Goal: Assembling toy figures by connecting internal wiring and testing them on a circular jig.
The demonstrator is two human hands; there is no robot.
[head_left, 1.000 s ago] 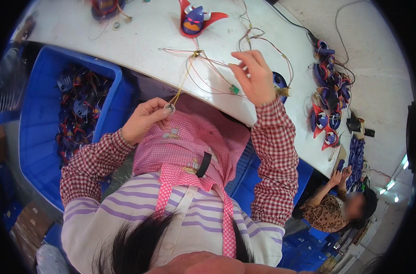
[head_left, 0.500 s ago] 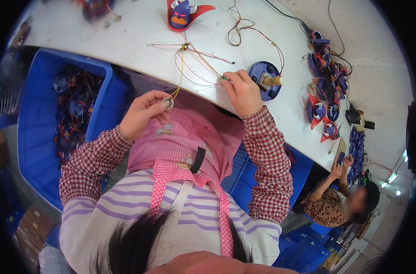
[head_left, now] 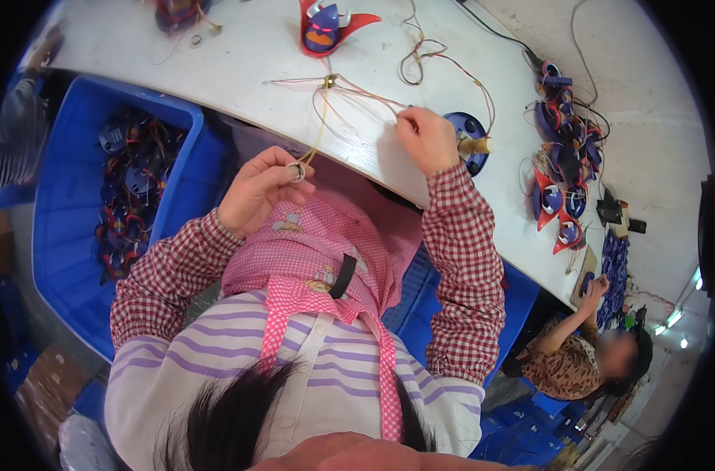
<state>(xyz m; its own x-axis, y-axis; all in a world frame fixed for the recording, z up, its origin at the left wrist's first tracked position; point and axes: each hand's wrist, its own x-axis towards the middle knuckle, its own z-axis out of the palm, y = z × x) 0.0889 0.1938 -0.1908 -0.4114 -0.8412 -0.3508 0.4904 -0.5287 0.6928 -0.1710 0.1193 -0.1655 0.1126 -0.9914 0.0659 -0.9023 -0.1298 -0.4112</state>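
My left hand (head_left: 259, 188) is closed, pinching a small round silver disc (head_left: 296, 172) between thumb and fingers in front of the table edge. Yellow wires (head_left: 323, 125) run from the disc up to a small circuit board (head_left: 330, 81) on the table. Thin red and dark wires (head_left: 369, 94) spread from that board. My right hand (head_left: 428, 140) hovers over the table with thumb and forefinger pinched on the end of these wires; the tip is hidden in the fingers. Just right of it lies a round blue toy base (head_left: 475, 163) with a tan piece on it, partly covered by the hand.
A purple toy head with a red collar (head_left: 324, 35) stands beyond the board on the white table (head_left: 240, 47). Several similar toy parts (head_left: 561, 141) are heaped at the right. A blue bin (head_left: 51, 235) full of parts sits at left. Another person (head_left: 569, 361) works at far right.
My right hand has shifted slightly right and up, covering more of the blue base; the green piece at its fingertips no longer shows. My left hand still pinches the disc.
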